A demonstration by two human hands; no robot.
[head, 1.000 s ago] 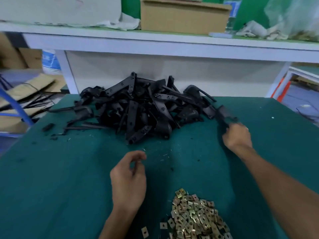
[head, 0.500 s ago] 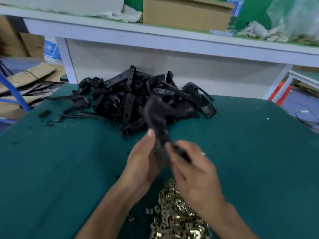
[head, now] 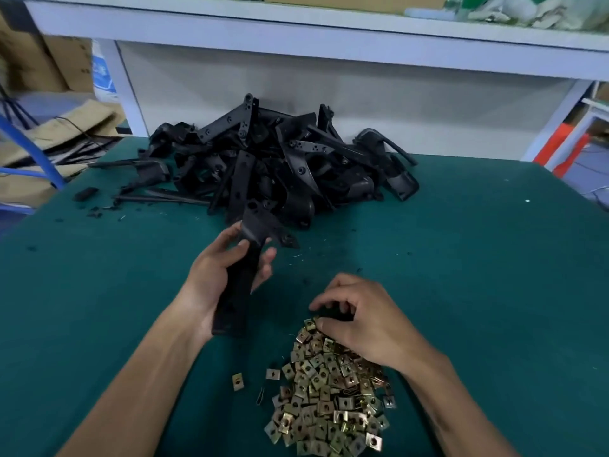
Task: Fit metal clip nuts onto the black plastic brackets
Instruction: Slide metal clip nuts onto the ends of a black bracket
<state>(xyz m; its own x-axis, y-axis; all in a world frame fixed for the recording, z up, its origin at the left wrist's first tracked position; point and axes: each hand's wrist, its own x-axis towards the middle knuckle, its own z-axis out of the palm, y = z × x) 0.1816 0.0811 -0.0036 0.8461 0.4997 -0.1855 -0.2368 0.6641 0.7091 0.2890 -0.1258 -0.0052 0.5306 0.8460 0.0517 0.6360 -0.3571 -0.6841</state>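
Left hand (head: pixel 221 281) grips bracket (head: pixel 242 275) | right hand (head: pixel 362 319) curled, fingertips on clip nuts (head: pixel 329 390)

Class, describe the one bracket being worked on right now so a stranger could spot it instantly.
Start at the green table, then find the heap of black brackets at its far edge. Just in front of that heap, the left hand grips one long black bracket: unlike the rest, it is lifted clear of the heap.
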